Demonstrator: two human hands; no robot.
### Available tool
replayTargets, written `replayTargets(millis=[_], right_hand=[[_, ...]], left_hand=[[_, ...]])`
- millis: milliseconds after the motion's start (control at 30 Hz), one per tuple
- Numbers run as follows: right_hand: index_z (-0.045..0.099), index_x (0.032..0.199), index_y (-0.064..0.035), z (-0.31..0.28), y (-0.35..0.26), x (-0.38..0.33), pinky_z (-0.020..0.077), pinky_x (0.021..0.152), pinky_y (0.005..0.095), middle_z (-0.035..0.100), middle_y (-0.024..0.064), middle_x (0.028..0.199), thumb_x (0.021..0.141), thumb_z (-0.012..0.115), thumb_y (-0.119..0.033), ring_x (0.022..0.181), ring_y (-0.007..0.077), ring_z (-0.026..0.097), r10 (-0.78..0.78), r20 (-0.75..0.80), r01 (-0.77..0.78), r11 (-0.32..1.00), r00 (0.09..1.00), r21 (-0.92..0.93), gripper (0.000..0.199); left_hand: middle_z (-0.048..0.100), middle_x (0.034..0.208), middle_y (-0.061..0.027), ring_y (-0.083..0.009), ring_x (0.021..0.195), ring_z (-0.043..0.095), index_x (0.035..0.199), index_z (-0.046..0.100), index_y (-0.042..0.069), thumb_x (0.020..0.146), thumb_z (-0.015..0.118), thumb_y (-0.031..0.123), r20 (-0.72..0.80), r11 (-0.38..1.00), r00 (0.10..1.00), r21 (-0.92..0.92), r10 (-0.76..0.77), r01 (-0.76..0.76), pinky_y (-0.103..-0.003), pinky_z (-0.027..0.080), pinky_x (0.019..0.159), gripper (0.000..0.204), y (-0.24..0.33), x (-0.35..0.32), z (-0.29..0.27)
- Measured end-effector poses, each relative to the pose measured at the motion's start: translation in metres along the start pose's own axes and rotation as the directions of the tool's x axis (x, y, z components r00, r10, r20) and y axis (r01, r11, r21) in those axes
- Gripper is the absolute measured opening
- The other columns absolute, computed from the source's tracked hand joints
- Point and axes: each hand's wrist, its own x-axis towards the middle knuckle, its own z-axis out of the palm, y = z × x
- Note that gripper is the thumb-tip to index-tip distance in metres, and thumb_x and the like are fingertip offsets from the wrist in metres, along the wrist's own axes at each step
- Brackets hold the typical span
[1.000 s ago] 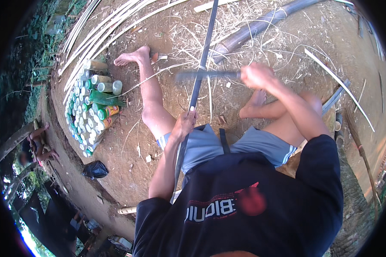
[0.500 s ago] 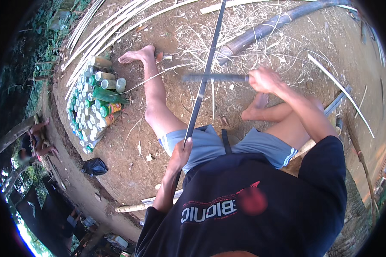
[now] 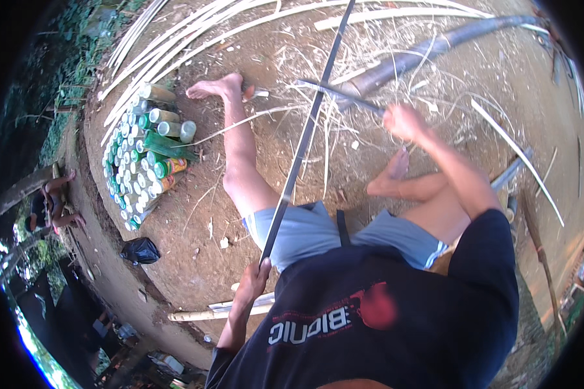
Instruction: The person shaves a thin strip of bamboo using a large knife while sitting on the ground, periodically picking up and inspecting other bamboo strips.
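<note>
A long dark bamboo strip [image 3: 297, 162] slants from my lap up past the far edge of the picture. Its near end sits in my left hand [image 3: 253, 281], whose fingers are closed round it beside my left hip. Out in front, over my bent right leg, my right hand [image 3: 403, 123] grips a long knife [image 3: 350, 97] by its handle. The blade crosses the strip at its far half, pointing left and slightly away. Whether the edge touches the strip I cannot tell for sure.
Thin shavings [image 3: 396, 84] litter the ground around a thick dark bamboo pole [image 3: 428, 52]. Pale split strips [image 3: 194, 48] lie at the far left. Several jars and bottles [image 3: 139, 155] stand left of my leg, near a black plastic bag [image 3: 141, 251]. Another person [image 3: 57, 204] sits at the far left.
My left hand has come back toward my body with the strip. The knife has swung from nearly level to tilted, its tip now farther away from me.
</note>
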Motion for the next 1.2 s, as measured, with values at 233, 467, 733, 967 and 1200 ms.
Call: replayTargets(millis=[233,467,733,967,1200], right_hand=[[0.063,0.093,-0.0038,-0.016,0.013,0.045,0.0497,0.066,0.0491,0.065,0.0244,0.080,0.086,0.062,-0.023,0.077,0.0404,0.063,-0.053,-0.180,0.022,0.985,0.982,-0.170,0.021],[0.060,0.086,0.0085,-0.024,0.068,0.085,0.0423,0.069,0.0515,0.058,0.0313,0.081,0.082,0.054,-0.009,0.078,0.0467,0.058,-0.066,-0.116,0.042,0.980,0.991,-0.193,0.019],[0.057,0.084,0.0072,-0.016,0.071,0.143,0.0401,0.067,0.0542,0.059,0.0298,0.076,0.082,0.056,-0.011,0.074,0.0481,0.056,-0.252,-0.172,0.208,0.948,0.952,-0.241,0.018],[0.060,0.085,0.0065,-0.003,0.029,0.133,0.0421,0.068,0.0536,0.062,0.0286,0.077,0.082,0.054,-0.012,0.074,0.0468,0.059,-0.337,-0.117,0.289,0.906,0.934,-0.310,0.019],[0.063,0.097,0.0057,0.023,0.144,0.177,0.0439,0.078,0.0535,0.062,0.0320,0.093,0.085,0.054,-0.019,0.092,0.0471,0.059,-0.182,-0.173,0.123,0.943,0.968,-0.309,0.029]], left_hand=[[0.050,0.063,-0.0137,-0.0194,0.063,0.046,0.081,0.055,-0.005,0.100,0.043,0.047,0.047,0.997,0.996,0.028,0.077,-0.078,-0.041,0.041,0.059,0.056,-0.043,-0.004,-0.014],[0.060,0.074,-0.0251,-0.0397,0.074,0.061,0.092,0.061,-0.003,0.100,0.040,0.050,0.126,0.978,0.974,-0.116,0.190,-0.175,-0.048,0.046,0.068,0.058,-0.054,-0.022,-0.039],[0.063,0.087,-0.0258,-0.0382,0.085,0.062,0.117,0.057,-0.003,0.101,0.038,0.050,0.181,0.993,0.982,-0.115,0.062,-0.041,-0.047,0.047,0.075,0.059,-0.077,-0.044,-0.013],[0.060,0.080,-0.0229,-0.0381,0.084,0.061,0.101,0.057,-0.002,0.098,0.036,0.058,0.196,0.991,0.980,-0.122,-0.037,0.061,-0.047,0.046,0.075,0.064,-0.082,-0.059,-0.016],[0.055,0.066,-0.0157,-0.0300,0.070,0.062,0.084,0.059,-0.002,0.097,0.035,0.063,0.149,0.999,0.988,-0.011,-0.050,0.053,-0.045,0.047,0.066,0.070,-0.132,-0.044,-0.030]])
